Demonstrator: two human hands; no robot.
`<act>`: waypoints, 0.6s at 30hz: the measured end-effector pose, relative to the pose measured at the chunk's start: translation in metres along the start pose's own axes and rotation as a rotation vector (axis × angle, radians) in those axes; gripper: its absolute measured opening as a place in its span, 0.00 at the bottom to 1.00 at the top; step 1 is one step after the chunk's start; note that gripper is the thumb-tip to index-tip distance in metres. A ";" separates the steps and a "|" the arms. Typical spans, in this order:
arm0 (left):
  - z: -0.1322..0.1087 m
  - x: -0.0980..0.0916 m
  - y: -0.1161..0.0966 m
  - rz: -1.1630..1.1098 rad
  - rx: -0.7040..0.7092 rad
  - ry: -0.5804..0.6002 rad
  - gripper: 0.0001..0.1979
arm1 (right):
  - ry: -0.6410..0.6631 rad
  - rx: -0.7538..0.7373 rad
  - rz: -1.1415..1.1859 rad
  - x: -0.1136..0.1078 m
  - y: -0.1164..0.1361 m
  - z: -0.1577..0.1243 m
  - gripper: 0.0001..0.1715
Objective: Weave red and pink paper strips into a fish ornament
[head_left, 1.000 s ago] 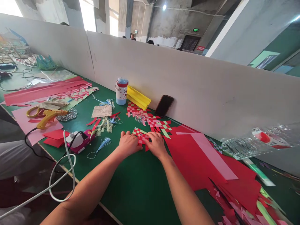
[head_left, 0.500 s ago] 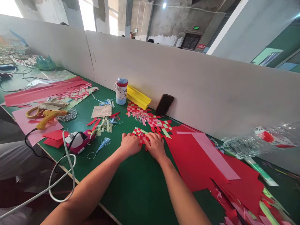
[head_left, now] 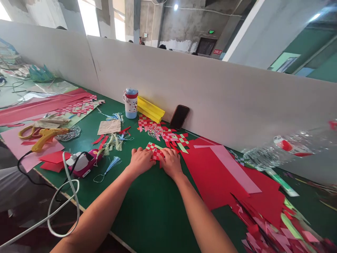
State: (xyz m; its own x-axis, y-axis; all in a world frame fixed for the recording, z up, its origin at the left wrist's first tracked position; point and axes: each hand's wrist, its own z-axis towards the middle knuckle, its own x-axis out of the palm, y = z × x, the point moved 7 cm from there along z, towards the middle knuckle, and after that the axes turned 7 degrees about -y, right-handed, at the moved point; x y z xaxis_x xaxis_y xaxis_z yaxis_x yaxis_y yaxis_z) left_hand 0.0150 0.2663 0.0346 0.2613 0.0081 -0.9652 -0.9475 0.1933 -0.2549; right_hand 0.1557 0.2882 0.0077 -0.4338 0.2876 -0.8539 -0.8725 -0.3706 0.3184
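Observation:
A small woven paper piece (head_left: pixel 156 151) in red, pink and pale green checks lies on the green table between my hands. My left hand (head_left: pixel 140 161) is closed at its left edge, fingers curled under. On the other side my right hand (head_left: pixel 171 162) presses its bent fingers onto the right edge. The fingertips partly cover the piece. Just beyond lie more checked woven pieces (head_left: pixel 172 136) and a dish of small shiny beads (head_left: pixel 154 131). A blue tassel (head_left: pixel 112 164) rests left of my left hand.
Red paper sheets (head_left: pixel 207 175) and scraps (head_left: pixel 273 228) cover the right side, near a clear plastic bottle (head_left: pixel 292 146). A phone (head_left: pixel 179 117) leans on the partition beyond a cup (head_left: pixel 131 105). Leftward are a yellow glue gun (head_left: pixel 48 137), a power strip (head_left: pixel 88 166) and a looping white cable (head_left: pixel 77 196).
The view has swung slightly to the right, so the table things appear shifted left. Both hands stay on the woven piece, with only slight finger movement.

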 end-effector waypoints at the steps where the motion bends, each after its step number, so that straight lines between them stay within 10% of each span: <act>1: -0.001 0.000 -0.001 0.004 0.010 -0.008 0.14 | -0.010 0.005 0.002 -0.003 0.001 0.000 0.20; 10: 0.000 0.018 -0.005 -0.015 0.130 0.014 0.24 | -0.087 0.005 0.014 -0.060 -0.003 -0.009 0.18; 18: 0.008 0.025 0.008 -0.029 0.074 -0.027 0.20 | -0.084 0.086 -0.035 -0.115 -0.065 -0.064 0.17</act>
State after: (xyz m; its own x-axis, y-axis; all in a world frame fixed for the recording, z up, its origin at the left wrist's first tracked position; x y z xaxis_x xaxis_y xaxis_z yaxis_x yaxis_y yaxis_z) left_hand 0.0158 0.2756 0.0091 0.2945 0.0276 -0.9553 -0.9234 0.2658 -0.2770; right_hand 0.2763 0.2231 0.0590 -0.4164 0.3730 -0.8291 -0.9021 -0.2832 0.3257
